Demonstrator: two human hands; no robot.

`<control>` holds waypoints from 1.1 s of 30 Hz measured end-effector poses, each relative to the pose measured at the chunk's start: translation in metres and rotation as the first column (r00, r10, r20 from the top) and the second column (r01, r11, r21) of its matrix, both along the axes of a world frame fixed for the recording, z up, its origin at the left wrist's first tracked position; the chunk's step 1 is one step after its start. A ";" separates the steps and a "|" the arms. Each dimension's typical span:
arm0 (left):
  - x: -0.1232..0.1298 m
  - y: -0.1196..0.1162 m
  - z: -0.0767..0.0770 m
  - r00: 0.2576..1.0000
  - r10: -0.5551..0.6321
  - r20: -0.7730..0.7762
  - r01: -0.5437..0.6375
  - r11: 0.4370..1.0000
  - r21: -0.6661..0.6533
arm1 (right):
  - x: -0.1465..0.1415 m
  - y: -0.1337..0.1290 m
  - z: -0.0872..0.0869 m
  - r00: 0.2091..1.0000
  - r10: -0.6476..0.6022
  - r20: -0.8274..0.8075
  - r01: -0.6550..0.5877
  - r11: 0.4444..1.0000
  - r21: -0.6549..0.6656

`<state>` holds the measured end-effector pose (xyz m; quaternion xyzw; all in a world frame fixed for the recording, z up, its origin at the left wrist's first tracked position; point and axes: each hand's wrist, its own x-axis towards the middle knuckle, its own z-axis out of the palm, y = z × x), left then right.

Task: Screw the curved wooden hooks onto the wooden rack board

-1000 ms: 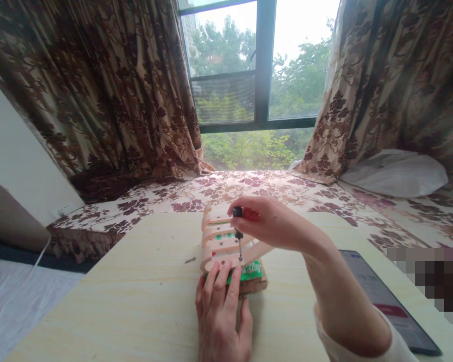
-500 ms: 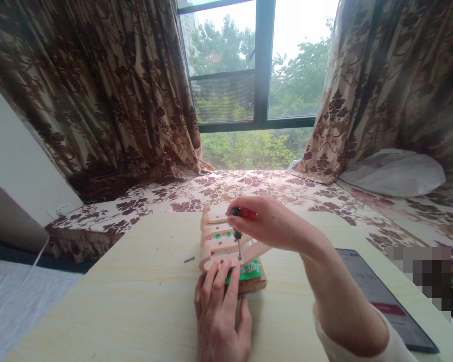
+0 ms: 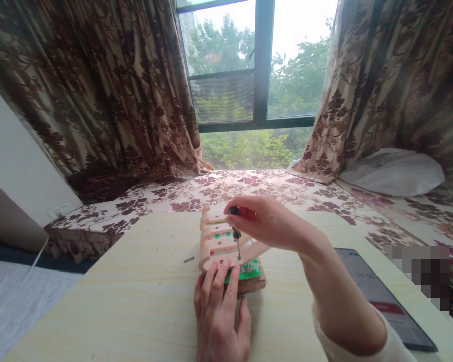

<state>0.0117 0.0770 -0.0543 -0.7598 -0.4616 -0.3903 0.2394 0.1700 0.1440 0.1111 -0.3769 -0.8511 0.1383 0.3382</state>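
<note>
A pale slatted piece (image 3: 219,244) with small dark screws lies on top of a green and brown box (image 3: 251,271) on the table. My right hand (image 3: 262,221) pinches the black handle of a screwdriver (image 3: 236,234), held nearly upright. Its tip meets a screw near the piece's front right corner. My left hand (image 3: 222,319) lies palm down, its fingers spread over the front edge of the piece and box, gripping nothing between them.
A phone or tablet (image 3: 385,301) lies at the right of the light wooden table (image 3: 117,296). A small metal bit (image 3: 189,259) sits left of the box. Behind are a floral-covered ledge (image 3: 249,183), curtains and a window.
The screwdriver's handle and the fingers of my right hand have shifted very slightly left. My left hand stays in place.
</note>
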 end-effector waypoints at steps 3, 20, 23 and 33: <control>0.000 -0.001 0.000 1.000 0.000 -0.003 0.000 1.000 -0.009 | 0.000 0.006 -0.002 0.996 -0.089 0.012 0.089 0.995 0.036; -0.001 -0.001 0.000 1.000 -0.001 -0.004 0.001 1.000 0.004 | -0.002 0.007 -0.001 0.985 -0.170 0.022 0.168 0.984 0.065; -0.001 -0.001 -0.001 1.000 0.000 -0.001 0.000 1.000 -0.004 | -0.003 0.003 0.000 0.993 -0.113 0.015 0.112 0.993 0.046; 0.000 0.000 0.000 1.000 -0.003 0.005 0.003 1.000 -0.005 | -0.006 0.007 -0.001 0.986 -0.166 0.025 0.165 0.985 0.049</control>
